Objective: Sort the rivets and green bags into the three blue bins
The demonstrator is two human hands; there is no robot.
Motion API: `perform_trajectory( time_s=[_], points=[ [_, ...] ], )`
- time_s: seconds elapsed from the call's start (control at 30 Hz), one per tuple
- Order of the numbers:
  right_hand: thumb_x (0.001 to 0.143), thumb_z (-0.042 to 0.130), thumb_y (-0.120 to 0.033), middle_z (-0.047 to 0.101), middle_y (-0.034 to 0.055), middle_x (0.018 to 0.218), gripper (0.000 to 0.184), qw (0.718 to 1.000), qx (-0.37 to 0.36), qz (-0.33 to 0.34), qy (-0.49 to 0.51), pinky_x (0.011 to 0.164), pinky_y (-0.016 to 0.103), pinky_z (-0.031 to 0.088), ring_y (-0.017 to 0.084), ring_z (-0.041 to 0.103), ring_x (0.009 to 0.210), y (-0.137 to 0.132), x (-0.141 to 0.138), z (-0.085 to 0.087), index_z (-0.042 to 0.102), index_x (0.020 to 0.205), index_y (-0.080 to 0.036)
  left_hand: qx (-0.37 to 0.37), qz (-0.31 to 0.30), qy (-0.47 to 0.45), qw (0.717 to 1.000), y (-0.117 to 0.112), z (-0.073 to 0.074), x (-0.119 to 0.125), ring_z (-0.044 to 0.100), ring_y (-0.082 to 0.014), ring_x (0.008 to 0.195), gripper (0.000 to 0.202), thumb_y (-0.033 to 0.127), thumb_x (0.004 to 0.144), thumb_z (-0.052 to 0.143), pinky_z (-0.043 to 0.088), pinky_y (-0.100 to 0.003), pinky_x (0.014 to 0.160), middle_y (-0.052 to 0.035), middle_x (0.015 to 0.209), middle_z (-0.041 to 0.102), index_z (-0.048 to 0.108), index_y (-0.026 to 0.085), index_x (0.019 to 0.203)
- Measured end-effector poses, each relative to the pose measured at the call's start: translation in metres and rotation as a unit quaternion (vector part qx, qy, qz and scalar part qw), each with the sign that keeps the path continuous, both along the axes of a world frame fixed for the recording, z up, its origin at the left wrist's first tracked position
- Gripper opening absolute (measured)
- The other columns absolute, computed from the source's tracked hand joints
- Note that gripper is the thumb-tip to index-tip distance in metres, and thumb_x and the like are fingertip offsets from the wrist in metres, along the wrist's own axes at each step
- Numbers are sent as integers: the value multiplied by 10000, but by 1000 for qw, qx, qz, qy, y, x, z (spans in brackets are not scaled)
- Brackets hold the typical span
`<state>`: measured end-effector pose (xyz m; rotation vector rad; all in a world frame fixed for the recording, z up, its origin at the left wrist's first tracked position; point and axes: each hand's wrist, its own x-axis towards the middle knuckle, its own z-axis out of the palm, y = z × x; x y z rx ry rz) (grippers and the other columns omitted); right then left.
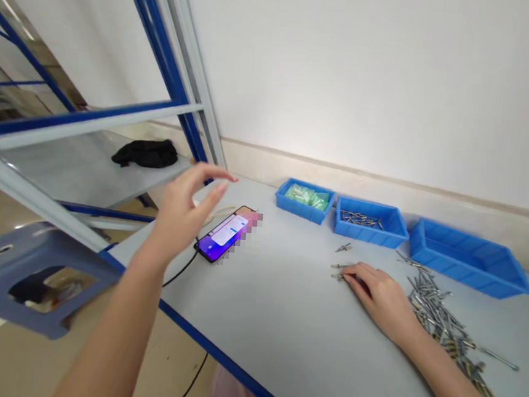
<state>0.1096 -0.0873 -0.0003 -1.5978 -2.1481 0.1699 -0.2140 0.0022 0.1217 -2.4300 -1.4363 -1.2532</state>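
Note:
My left hand (188, 207) hovers in the air just left of a phone (225, 233) with a lit screen; its fingers are spread and hold nothing. My right hand (379, 293) rests flat on the grey table (281, 323), fingers lying forward, their tips touching a few small metal pins (338, 270). Another loose pin (343, 247) lies a little farther off. A large heap of metal pins (443, 322) spreads to the right of my right wrist.
Three blue bins stand along the wall: one with green packets (304, 199), one with metal pins (368, 222), one larger bin (470, 256). A black cable (179, 271) runs from the phone over the table edge. A blue-framed shelf (86, 164) at left holds a black cloth (145, 152).

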Motion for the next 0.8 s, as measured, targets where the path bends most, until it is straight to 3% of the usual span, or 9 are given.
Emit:
perform_trajectory(
  time_s=[0.13,0.2,0.3,0.47,0.63,0.7,0.8],
  points=[
    [911,366,-295,670,42,874,241,1000,18,1,8,707,326,488,185,630,756,0,0,-1,591,877,-216,-94,25,99,990,-5,-52,-21,542,-229,1020,363,462,902,351,406,-413,927,-43,1051,622,572,204,1030],
    [912,364,-297,671,42,874,245,1000,18,4,8,704,324,488,185,632,755,1,0,-1,592,874,-216,-107,34,149,982,-5,-75,-32,485,-240,1123,386,467,910,315,313,-453,1015,-49,1135,596,543,211,1089],
    [915,359,-295,672,39,871,251,1000,13,5,4,708,323,487,183,634,757,1,0,-1,593,872,-214,-117,30,198,973,-5,-92,-40,438,-221,1194,413,464,921,280,202,-464,1081,-52,1218,556,495,217,1172],
    [913,369,-275,670,33,877,233,1000,8,2,1,719,324,481,181,631,767,1,0,-1,590,876,-213,-122,18,244,962,-11,-97,-44,474,-222,1171,399,451,926,290,107,-502,1102,-60,1177,592,522,229,1162],
    [914,370,-265,667,32,887,231,1000,15,5,-5,723,324,473,181,628,772,1,-1,-1,595,895,-215,-92,45,168,981,-20,-87,-49,566,-214,1027,343,439,923,310,175,-491,1087,-30,1032,657,574,237,1011],
    [917,362,-277,668,33,882,244,1000,21,7,-9,712,322,470,181,628,760,1,-1,-1,598,889,-217,-85,45,123,988,-21,-80,-35,567,-216,1009,329,431,922,322,256,-469,1051,-28,1008,659,576,233,989],
    [916,361,-303,673,30,882,256,1000,28,-7,-5,697,325,466,187,631,753,0,0,1,601,882,-222,-90,-20,110,990,-21,-73,15,540,-208,1037,280,378,923,354,355,-405,979,-36,1076,624,554,224,1043]
  ],
)
